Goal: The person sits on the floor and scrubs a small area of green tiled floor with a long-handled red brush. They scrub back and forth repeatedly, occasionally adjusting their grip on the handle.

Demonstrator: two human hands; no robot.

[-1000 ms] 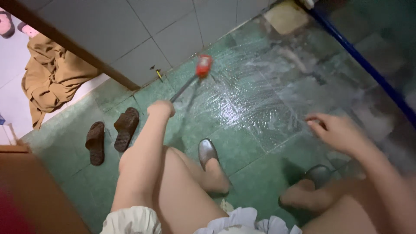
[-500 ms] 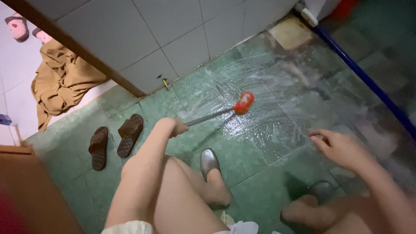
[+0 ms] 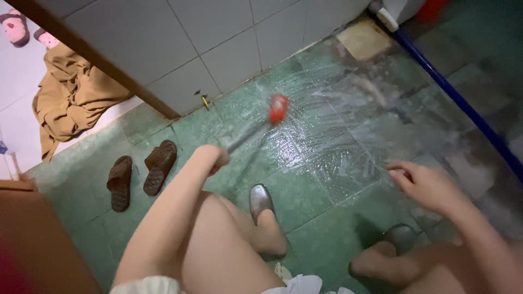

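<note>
- Gripping the metal handle of a long scrub brush (image 3: 256,126), the left hand (image 3: 213,157) is clenched around its near end; the red brush head (image 3: 278,108) sits on the wet floor at about 1 o'clock from that fist.
- The right hand (image 3: 427,185) holds nothing: its grip is released, fingers loosely spread, hovering above the floor at 3 o'clock from the person's knees.
- The green tiled floor (image 3: 327,141) is glossy with water and pale suds from the brush head out towards 2 o'clock (the sheen there is plain, while the patch at 8 o'clock looks dry).
- Both feet wear dark slip-on shoes: one (image 3: 260,200) just below the handle, the other (image 3: 400,237) at 4 o'clock near the free hand.
- Slipping looks like the main risk, in my judgement: the shoes stand at the edge of the soapy film, and a hard push on the brush could shift the weight forwards.
- A pair of brown sandals (image 3: 140,173) lies at 9 o'clock, and splashes could reach them.
- A brown cloth (image 3: 71,100) lies crumpled past the doorway at 10 o'clock.
- No container shows clearly; the white and red shapes at 1 o'clock by the blue pipe (image 3: 457,103) are cut off, so I cannot tell what they are.
</note>
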